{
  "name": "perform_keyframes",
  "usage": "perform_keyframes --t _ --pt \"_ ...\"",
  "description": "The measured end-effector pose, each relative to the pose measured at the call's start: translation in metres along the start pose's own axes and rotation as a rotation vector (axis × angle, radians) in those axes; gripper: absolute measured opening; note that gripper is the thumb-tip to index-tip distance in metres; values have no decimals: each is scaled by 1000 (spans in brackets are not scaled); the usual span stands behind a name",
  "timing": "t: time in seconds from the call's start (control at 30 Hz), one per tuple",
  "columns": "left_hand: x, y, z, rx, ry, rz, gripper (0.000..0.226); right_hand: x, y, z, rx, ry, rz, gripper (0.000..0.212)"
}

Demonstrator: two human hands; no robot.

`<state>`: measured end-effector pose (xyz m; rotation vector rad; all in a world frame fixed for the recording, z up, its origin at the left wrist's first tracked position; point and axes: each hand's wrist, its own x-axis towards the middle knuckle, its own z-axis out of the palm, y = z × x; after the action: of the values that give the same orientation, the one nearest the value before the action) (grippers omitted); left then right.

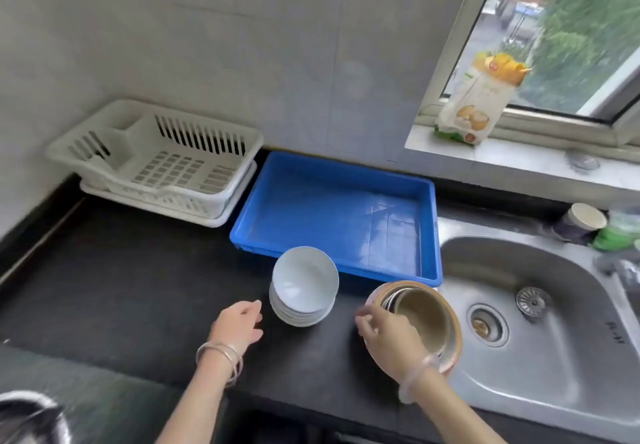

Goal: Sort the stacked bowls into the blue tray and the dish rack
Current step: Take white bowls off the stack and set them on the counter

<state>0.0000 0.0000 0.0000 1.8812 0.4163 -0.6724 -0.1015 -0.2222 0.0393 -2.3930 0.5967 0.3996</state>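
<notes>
1. I see the black countertop (pixel 121 287) running across the whole lower view, with a tiled wall behind it
2. To my right the stainless steel sink (pixel 561 357) is set into the counter, its drain (pixel 486 326) open and a round strainer (pixel 533 301) lying in the basin just beside it
3. The blue tray (pixel 332 215) sits at the back of the counter against the wall, nothing in it, its right edge next to the sink rim
4. Left of the tray, the white dish rack (pixel 156 159) stands on its drip tray in the corner, with no dishes in it
5. A stack of white bowls (pixel 304 287) stands upright on the counter, right in front of the tray's near edge
6. A stack of brown-rimmed bowls (pixel 420 322) sits just right of the white stack, at the counter's edge beside the sink, and looks tilted toward me
7. My right hand (pixel 388 332) rests on the near left rim of the brown stack, fingers curled against it; whether they are clamped on it I cannot tell
8. My left hand (pixel 239 322), bangles at the wrist, is just left of the white stack, fingers loosely spread and holding nothing, not touching the bowls
9. A food packet (pixel 478 97) stands on the window sill, and a paper cup (pixel 581 222) sits behind the sink
</notes>
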Motion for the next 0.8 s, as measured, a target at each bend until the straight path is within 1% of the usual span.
perform_keyframes --t 0.07,0.1,0.17,0.27,0.43,0.53,0.67,0.8 --pt "4 13 3 -73 53 55 10 22 -12 -4 -17 66 -13 30" --pt "6 18 6 -97 60 95 12 34 -17 -5 -36 68 -18 35" --pt "7 28 13 -69 61 154 22 54 -31 -5 -69 48 5 39" --pt "6 35 20 17 51 189 30 69 -45 3 -90 35 1 34" --pt "8 34 22 70 84 184 32 82 -55 6 -222 94 -68 13" --pt "11 31 22 4 97 166 28 85 -57 7 -267 110 -95 15" --pt "11 30 24 -99 104 143 27 89 -60 2 -200 117 -89 11" --pt "12 30 25 -50 121 135 27 87 -55 -12 -98 147 -82 10"
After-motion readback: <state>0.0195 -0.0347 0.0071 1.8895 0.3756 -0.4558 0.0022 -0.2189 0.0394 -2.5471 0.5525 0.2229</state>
